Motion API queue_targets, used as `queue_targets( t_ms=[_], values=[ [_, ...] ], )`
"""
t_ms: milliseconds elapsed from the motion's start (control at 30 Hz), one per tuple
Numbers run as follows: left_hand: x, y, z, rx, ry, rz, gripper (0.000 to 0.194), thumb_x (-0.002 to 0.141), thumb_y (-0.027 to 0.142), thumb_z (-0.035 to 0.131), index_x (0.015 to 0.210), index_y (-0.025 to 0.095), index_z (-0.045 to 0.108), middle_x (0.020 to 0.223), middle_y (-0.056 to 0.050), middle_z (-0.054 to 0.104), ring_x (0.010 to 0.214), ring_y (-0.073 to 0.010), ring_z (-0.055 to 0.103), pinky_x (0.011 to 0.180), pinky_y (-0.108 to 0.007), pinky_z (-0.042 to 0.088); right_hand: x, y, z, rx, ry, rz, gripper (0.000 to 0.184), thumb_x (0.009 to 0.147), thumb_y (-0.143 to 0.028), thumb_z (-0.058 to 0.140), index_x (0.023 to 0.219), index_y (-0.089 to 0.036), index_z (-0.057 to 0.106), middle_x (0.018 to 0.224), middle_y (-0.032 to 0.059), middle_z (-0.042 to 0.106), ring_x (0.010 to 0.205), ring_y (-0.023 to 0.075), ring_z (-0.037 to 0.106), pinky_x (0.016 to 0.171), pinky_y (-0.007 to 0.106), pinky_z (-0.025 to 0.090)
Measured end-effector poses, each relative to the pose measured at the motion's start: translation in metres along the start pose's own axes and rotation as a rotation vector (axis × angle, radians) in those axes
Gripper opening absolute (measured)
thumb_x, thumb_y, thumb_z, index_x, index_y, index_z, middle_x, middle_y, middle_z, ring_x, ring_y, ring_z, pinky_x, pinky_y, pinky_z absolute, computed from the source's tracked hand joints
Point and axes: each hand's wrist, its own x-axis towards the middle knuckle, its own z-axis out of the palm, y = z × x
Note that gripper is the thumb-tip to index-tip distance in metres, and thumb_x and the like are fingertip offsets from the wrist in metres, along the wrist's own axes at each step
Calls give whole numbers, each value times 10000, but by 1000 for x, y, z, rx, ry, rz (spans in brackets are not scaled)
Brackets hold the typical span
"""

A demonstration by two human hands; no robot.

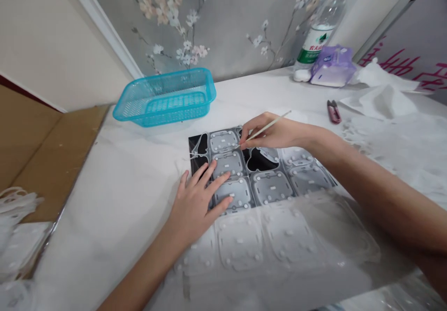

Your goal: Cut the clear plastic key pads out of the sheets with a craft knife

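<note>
Several translucent panels [273,187] lay on a white table [136,171], left hand [199,201] rested spread on them, grasping nothing, right hand [270,131] pinched a thin stick [279,120] over the farther ones, a blue basket [162,119] and a bottle [313,45] stood beyond.

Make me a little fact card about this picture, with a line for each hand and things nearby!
Left hand: fingers spread, resting on the panel sheet
Right hand: pinching a thin stick, slanted down toward the sheet
Back left: blue basket
Back right: bottle beside a purple packet
Nearer than the packet: small snips
</note>
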Motion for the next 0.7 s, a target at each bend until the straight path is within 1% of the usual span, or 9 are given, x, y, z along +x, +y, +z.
queue_targets(
  t_ms=[67, 133, 200, 300, 367, 433, 500, 600, 700],
  values=[
    [0, 0, 0, -3, -1, -1, 470, 932, 533, 367, 1376, 383, 404, 1534, -9, 279, 1390, -273, 292, 1089, -621, 215, 0, -2, 1, 24, 15, 12, 35, 757, -173, 655, 750, -140, 667, 733, 42, 707, 671, 127, 648, 554, 219, 473],
    [1, 0, 1, -2, -1, -1, 470, 930, 539, 368, 1375, 388, 403, 1536, -6, 272, 1389, -274, 295, 1087, -622, 214, -1, -6, 4, 106, 65, 11, 42, 758, -168, 652, 735, -133, 647, 699, 44, 703, 665, 131, 662, 552, 217, 489],
    [1, 0, 3, 6, 13, -12, 484, 924, 545, 377, 1380, 387, 392, 1537, -1, 268, 1387, -279, 297, 1090, -623, 202, -2, -12, 9, 255, 175, 5, 94, 756, -203, 673, 725, -133, 620, 678, 46, 697, 665, 136, 676, 569, 222, 517],
    [2, -2, 6, -4, 58, -84, 563, 927, 552, 353, 1428, 298, 326, 1520, -27, 309, 1387, -277, 298, 1107, -613, 171, -4, -22, 16, 498, 406, -18, 231, 687, -275, 762, 691, -155, 564, 648, 18, 670, 622, 131, 676, 561, 220, 541],
    [3, -3, 7, -26, 81, -141, 551, 959, 506, 282, 1443, 242, 293, 1497, -37, 358, 1386, -252, 303, 1121, -599, 151, -4, -27, 23, 603, 466, -23, 310, 622, -289, 811, 668, -167, 530, 630, -12, 642, 582, 123, 666, 534, 211, 539],
    [4, -5, 8, -25, 87, -161, 522, 975, 463, 253, 1442, 231, 292, 1487, -34, 375, 1385, -236, 309, 1126, -591, 144, -5, -30, 33, 691, 422, -11, 325, 616, -291, 814, 677, -169, 518, 643, -28, 628, 591, 125, 674, 542, 209, 541],
    [5, -6, 8, 7, 83, -154, 540, 961, 470, 311, 1439, 219, 303, 1490, -42, 367, 1383, -249, 312, 1123, -595, 148, -7, -30, 45, 771, 346, 24, 262, 676, -285, 772, 736, -165, 546, 696, -25, 640, 670, 134, 697, 583, 201, 544],
    [6, -7, 7, 48, 69, -152, 592, 932, 498, 378, 1436, 195, 313, 1495, -58, 355, 1379, -264, 316, 1118, -600, 163, -10, -26, 66, 849, 310, 117, 190, 738, -280, 716, 838, -165, 602, 803, 1, 678, 804, 140, 702, 659, 200, 543],
    [5, -8, 8, 50, 54, -151, 629, 923, 513, 387, 1457, 200, 273, 1504, -55, 335, 1380, -264, 315, 1118, -592, 177, -15, -17, 83, 799, 284, 178, 237, 662, -287, 773, 753, -151, 601, 769, 24, 694, 734, 138, 681, 642, 224, 535]
  ],
)
